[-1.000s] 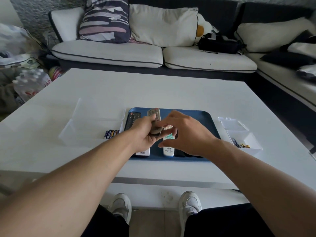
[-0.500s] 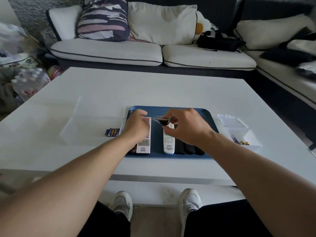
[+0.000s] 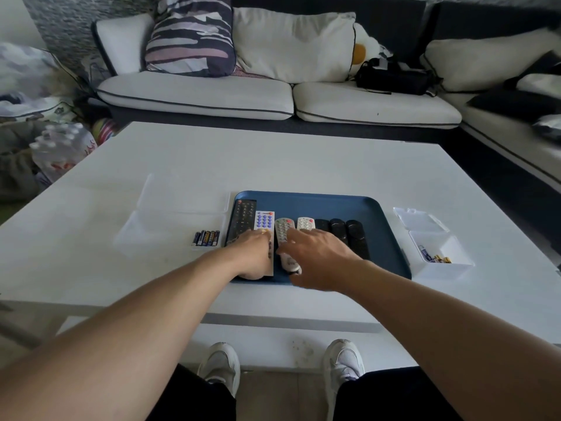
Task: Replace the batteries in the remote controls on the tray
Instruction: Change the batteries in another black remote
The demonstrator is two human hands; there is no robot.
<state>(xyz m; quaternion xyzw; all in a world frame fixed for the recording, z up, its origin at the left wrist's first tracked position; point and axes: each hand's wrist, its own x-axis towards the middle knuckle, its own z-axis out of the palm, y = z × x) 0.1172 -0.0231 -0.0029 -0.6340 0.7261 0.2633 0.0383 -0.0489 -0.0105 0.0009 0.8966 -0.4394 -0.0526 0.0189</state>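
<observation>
Both hands have dropped onto the tray since half a second ago; the grey remote [image 3: 283,241] the right one held above the row now lies in it, between the white remote [image 3: 264,221] and a second pale one [image 3: 306,223]. Left hand [image 3: 253,255] rests palm-down over the near ends of the long black remote [image 3: 241,218] and the white one, fingers [image 3: 263,233] relaxed, gripping nothing. Right hand [image 3: 315,256] spread flat, fingertips touching the grey remote, released. Three short black remotes [image 3: 349,235] lie side by side at the right of the row. Blue tray [image 3: 382,226] sits mid-bench [image 3: 273,159]. Batteries [image 3: 206,238] in a clear box [image 3: 170,226] left of the tray; a few more in the white box [image 3: 440,253] right of it.
</observation>
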